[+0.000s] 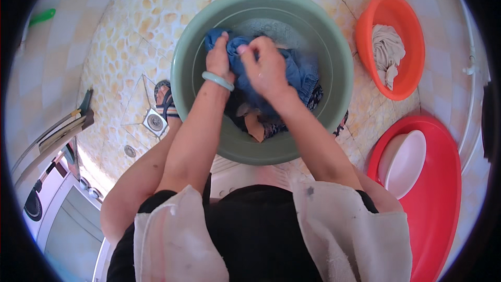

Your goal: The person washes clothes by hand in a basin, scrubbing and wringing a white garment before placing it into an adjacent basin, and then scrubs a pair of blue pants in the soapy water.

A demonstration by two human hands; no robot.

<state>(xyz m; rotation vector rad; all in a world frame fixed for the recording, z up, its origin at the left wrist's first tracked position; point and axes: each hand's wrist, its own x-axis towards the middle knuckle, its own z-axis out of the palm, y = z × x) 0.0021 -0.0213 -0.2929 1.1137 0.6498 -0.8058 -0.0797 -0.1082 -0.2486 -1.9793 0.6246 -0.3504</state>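
A large green basin (182, 68) stands between my feet with wet clothes and some sudsy water (274, 28) in it. My left hand (218, 60), below a pale green bangle (217, 80), is closed on a bunched blue denim garment (302, 75) at the basin's left side. Close beside it, my right hand (265, 68) is curled over the same denim, slightly blurred, its thumb toward the left hand. Lower in the basin lie dark patterned cloth (274, 128) and a tan piece (254, 127). The denim's underside is hidden.
An orange basin (367, 42) with beige cloth (386, 52) stands at the far right. Nearer on the right, a red tub (436, 203) holds a white basin (404, 162). A floor drain (155, 121) lies by my left sandal (166, 99). Walls and a white cabinet (73, 230) flank me.
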